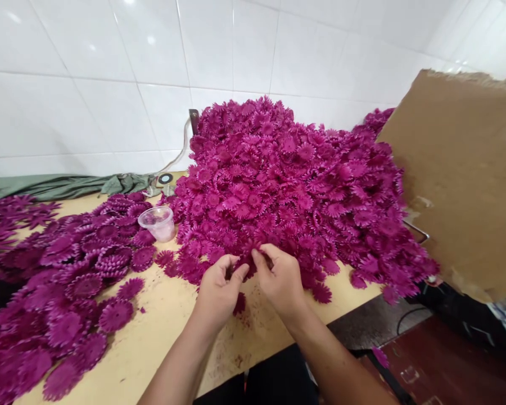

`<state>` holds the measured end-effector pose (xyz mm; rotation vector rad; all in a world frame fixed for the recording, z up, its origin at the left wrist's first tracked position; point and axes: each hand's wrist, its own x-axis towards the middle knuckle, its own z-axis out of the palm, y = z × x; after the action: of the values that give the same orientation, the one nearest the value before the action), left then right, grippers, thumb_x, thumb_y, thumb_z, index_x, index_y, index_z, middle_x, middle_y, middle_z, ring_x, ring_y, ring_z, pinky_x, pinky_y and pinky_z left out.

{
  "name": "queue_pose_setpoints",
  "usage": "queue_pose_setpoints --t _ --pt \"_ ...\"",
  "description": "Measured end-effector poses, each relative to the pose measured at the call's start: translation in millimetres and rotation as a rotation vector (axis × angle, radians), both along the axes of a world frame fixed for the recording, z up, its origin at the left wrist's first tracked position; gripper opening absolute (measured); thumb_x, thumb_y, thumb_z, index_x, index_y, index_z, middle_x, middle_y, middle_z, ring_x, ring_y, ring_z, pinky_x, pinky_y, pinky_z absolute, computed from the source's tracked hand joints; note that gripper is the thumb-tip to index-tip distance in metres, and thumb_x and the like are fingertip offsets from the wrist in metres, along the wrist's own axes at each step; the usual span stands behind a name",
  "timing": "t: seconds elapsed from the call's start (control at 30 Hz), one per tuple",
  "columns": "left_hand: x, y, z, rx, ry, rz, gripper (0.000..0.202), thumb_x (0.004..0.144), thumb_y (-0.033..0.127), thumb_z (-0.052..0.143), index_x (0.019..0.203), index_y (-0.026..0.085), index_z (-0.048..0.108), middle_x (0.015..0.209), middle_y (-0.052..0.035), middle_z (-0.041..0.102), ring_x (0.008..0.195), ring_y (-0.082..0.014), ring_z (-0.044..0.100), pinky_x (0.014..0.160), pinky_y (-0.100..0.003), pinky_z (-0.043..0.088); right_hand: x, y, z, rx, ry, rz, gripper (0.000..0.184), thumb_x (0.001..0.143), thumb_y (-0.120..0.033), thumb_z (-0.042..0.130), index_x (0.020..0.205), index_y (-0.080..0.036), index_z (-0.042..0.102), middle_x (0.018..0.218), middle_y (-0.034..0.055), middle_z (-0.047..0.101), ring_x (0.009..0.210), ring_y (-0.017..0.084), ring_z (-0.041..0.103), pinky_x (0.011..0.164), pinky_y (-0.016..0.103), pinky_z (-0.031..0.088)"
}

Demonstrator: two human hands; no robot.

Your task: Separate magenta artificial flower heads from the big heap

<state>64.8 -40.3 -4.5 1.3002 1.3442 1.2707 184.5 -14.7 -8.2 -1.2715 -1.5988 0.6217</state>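
Observation:
My left hand (220,286) and my right hand (281,277) are close together over the table, at the front of a large heap of magenta artificial flower heads (270,174). Between my fingertips is a small magenta flower head (249,260), largely covered by fingers and blending into the heap behind. Thumb and fingers are pinched on both hands. Just under my left hand, a loose flower head (239,304) lies on the tabletop. Flat, round magenta petal pieces (84,286) are piled to the left, many of them stacked.
A clear plastic cup (157,224) with pale contents stands between the two piles. Green cloth (67,187) runs along the white tiled wall (160,50). A large cardboard sheet (464,174) leans at the right, by the edge of the yellowish table (168,320).

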Motion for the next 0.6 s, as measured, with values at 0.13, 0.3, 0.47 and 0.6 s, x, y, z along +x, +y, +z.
queue_pose_setpoints --t 0.13,0.3,0.47,0.6 --pt "-3.2 -7.6 -5.9 -0.004 0.011 0.032 0.023 0.066 0.036 0.056 0.054 0.020 0.044 0.049 0.0069 0.035 0.047 -0.0094 0.034 0.047 -0.022 0.031 30.4 28.7 3.5 -0.004 0.112 -0.275 0.023 0.083 -0.033 0.040 0.079 -0.018 0.057 0.066 0.0050 0.061 0.060 0.017 0.058 0.064 0.033 0.047" --pt "-7.7 -4.3 -15.3 -0.049 -0.034 0.117 0.029 0.068 0.043 0.054 0.056 0.020 0.042 0.054 0.0054 0.037 0.054 -0.0108 0.037 0.053 -0.023 0.034 40.4 25.4 4.6 0.131 -0.062 -0.175 0.058 0.070 -0.035 0.060 0.123 -0.016 0.047 0.125 0.0184 0.045 0.114 0.030 0.045 0.091 0.049 0.038" --pt "-3.9 0.8 -8.6 -0.096 -0.069 0.040 0.044 0.064 0.061 0.054 0.053 0.019 0.045 0.051 0.0052 0.038 0.051 -0.0106 0.037 0.050 -0.023 0.033 9.8 -9.4 7.1 -0.055 -0.026 0.253 0.025 0.074 -0.032 0.058 0.096 -0.021 0.064 0.095 0.0087 0.065 0.090 0.022 0.058 0.080 0.039 0.046" --pt "-0.5 -0.2 -10.1 -0.058 -0.075 0.065 0.045 0.066 0.062 0.051 0.055 0.018 0.047 0.053 0.0039 0.043 0.053 -0.0112 0.040 0.051 -0.023 0.036 -2.6 -13.8 1.0 -0.139 0.054 0.269 0.011 0.076 -0.022 0.051 0.078 -0.020 0.062 0.068 0.0008 0.063 0.064 0.015 0.058 0.060 0.027 0.044"
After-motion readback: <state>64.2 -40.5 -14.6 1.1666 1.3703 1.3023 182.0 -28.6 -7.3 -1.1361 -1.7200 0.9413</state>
